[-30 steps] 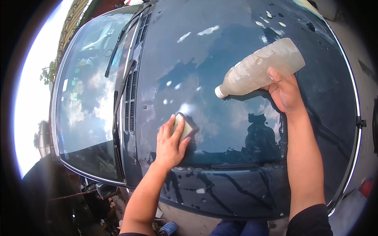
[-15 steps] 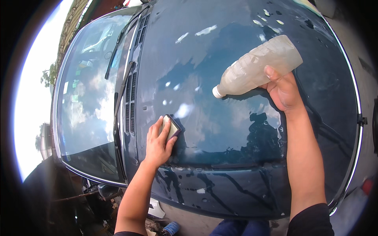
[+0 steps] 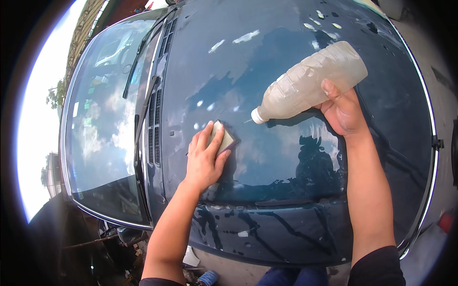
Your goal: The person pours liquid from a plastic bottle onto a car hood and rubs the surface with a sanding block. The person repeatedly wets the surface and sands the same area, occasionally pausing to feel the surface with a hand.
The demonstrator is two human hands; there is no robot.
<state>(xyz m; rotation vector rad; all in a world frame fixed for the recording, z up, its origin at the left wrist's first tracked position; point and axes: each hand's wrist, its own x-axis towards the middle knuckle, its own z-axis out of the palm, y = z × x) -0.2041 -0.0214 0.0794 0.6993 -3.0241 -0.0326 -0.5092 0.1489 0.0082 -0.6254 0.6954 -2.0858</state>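
A wet, dark blue-grey car hood (image 3: 267, 157) spreads under both hands. With fingers laid over it, my left hand (image 3: 205, 159) presses a small sanding block (image 3: 223, 139), pale on top and dark along its edge, against the hood. My right hand (image 3: 344, 108) grips a translucent plastic bottle (image 3: 312, 81) with cloudy contents. The bottle lies tilted above the hood, its white cap (image 3: 257, 116) pointing left and down towards the block. A thin jet of water (image 3: 247, 121) leaves the cap. The block's underside is hidden.
Left of the hood are black vent grilles (image 3: 155, 126), wiper arms (image 3: 138, 71) and the windshield (image 3: 102, 124). Several pale patches (image 3: 246, 36) mark the hood's paint. A chrome strip (image 3: 429, 114) runs along its right edge. A blue-capped object (image 3: 208, 277) lies on the ground below.
My left hand has slid the sanding block up and to the right across the hood. The bottle's cap has shifted slightly left and down, and a thin jet now shows at it.
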